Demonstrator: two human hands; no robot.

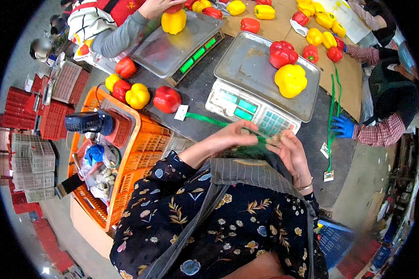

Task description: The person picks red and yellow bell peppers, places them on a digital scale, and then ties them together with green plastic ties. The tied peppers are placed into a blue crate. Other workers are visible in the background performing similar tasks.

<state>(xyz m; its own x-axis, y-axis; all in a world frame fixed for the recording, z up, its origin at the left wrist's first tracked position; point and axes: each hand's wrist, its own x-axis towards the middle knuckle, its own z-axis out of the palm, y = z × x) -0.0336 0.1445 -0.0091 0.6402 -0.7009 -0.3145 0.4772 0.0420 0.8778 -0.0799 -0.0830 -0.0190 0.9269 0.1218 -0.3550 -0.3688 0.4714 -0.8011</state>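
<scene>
My left hand pinches a green mesh bag close to my body, in front of the scale. At the left end of the stretched mesh lies a white tag. My right hand has its fingertips closed on the other part of the mesh, just beside the left one. Just beyond both hands stands a digital scale with a metal tray. On that tray a red bell pepper touches a yellow bell pepper.
A red pepper and several others lie left of the scale. An orange crate of odds and ends stands at my left. Across, a person handles peppers over a second scale. At right, a blue-gloved hand touches green mesh bags.
</scene>
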